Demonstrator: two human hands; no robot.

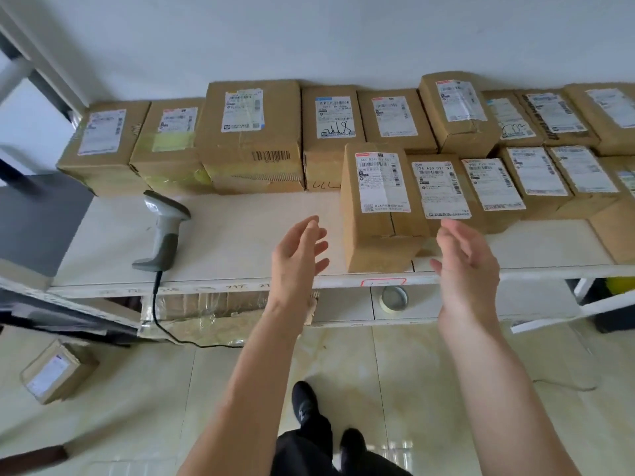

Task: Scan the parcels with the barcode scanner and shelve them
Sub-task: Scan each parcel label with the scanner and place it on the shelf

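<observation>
Both hands are held released, nothing grasped: left hand [298, 254] and right hand [462, 259] flank a labelled parcel [381, 209] on the shelf [240, 235]. Barcode scanner [164, 231] is laid down at left.

Matt cardboard parcels [379, 207], paper labels; scanner [164, 231] probably plastic; glossy floor tiles [395, 365].

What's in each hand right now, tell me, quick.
Left hand: open, holding nothing, above the shelf.
Right hand: open, holding nothing, just short of the nearest parcel.
</observation>
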